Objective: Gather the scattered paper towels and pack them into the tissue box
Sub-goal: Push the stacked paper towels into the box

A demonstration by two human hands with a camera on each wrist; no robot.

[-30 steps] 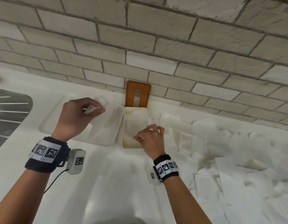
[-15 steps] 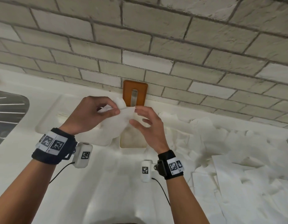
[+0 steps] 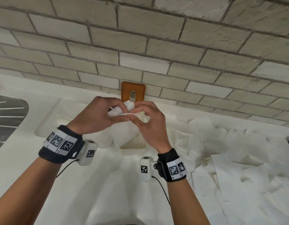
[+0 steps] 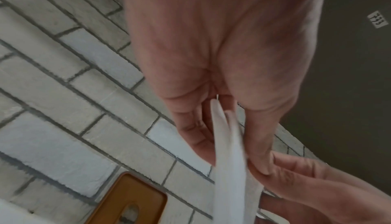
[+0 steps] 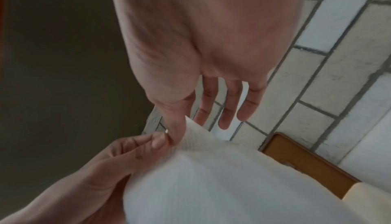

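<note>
Towel held up between both hands above the box at the wall end of the worktop. Left hand and right hand fingers pinched on its top edge, thumbs touching. Step in hand, probably: squaring or folding one sheet before packing. Next: lower into the box, press flat. Loose towels seen only from the head; right thumb pinch, other fingers spread, only from the wrist.

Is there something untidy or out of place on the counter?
Yes. Many loose paper towels lie scattered and overlapping on the counter's right side, outside the tissue box. Both hands hold one towel above it.
</note>
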